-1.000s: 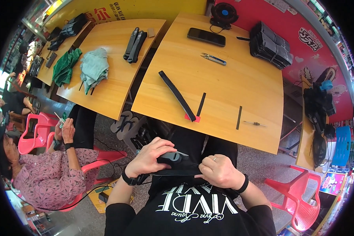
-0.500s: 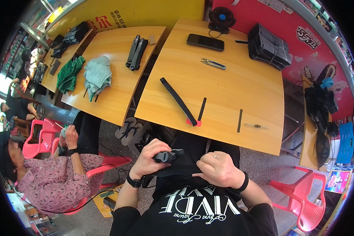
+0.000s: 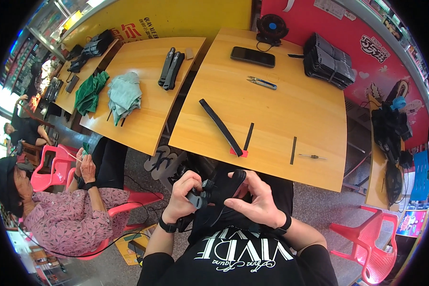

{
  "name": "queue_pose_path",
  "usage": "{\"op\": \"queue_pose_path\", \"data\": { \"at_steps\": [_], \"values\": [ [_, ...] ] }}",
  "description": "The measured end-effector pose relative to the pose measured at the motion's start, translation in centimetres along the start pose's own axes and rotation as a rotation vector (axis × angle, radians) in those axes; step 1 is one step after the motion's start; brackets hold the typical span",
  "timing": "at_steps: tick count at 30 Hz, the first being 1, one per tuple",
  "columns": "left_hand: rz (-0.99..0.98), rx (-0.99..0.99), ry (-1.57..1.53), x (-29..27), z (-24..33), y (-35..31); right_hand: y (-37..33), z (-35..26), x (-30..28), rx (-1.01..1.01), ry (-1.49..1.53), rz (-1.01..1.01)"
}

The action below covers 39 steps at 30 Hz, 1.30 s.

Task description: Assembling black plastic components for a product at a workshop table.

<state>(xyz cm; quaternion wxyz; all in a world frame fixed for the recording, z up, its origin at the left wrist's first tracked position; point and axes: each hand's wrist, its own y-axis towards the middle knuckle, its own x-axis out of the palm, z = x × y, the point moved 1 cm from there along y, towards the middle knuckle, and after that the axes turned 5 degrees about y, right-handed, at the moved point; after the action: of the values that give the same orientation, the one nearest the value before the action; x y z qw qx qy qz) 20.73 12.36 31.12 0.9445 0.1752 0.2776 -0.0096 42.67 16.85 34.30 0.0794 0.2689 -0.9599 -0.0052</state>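
My left hand is closed around a dark grey, rounded bundle, its exact kind unclear. Black fabric runs from beside that bundle toward my right hand. The right fingers curl over the far end of this fabric, with the thumb lower and apart from the fingertips. Both hands are over my lap, just before the table's near edge. Past them on the wooden table lie a long black strap, its near end by a small red piece, and two short black strips.
Thread snips, a phone, a small fan and a stack of folded black pieces lie farther back. A slim pointed tool is at right. Left, a co-worker sits beside a second table with green cloth.
My right hand has gone from a closed pinch at the near edge of the black fabric to its far end, fingers more spread. The left hand stays on the grey bundle. The view shifted slightly.
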Motion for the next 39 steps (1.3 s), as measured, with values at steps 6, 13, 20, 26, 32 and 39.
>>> {"op": "queue_pose_path", "data": {
  "at_steps": [6,13,20,26,32,39],
  "values": [
    [0.026,0.023,0.024,0.4,0.2,0.0,-0.1,1.6,2.1,-0.050,-0.112,-0.014],
    [0.087,0.048,0.096,0.4,0.6,-0.1,0.4,1.6,1.9,-0.224,-0.256,-0.061],
    [0.098,0.057,0.067,0.3,0.7,-0.3,0.7,1.5,2.0,-0.406,-0.209,-0.060],
    [0.073,0.036,-0.030,0.0,0.6,-0.6,0.6,1.4,1.7,-0.461,-0.150,-0.122],
    [0.001,-0.017,-0.143,-0.4,0.5,-0.8,0.4,1.4,1.4,-0.446,-0.127,-0.165],
    [-0.009,-0.026,-0.235,-0.5,0.4,-0.8,0.2,1.5,1.4,-0.422,-0.095,-0.190]
  ]
}}
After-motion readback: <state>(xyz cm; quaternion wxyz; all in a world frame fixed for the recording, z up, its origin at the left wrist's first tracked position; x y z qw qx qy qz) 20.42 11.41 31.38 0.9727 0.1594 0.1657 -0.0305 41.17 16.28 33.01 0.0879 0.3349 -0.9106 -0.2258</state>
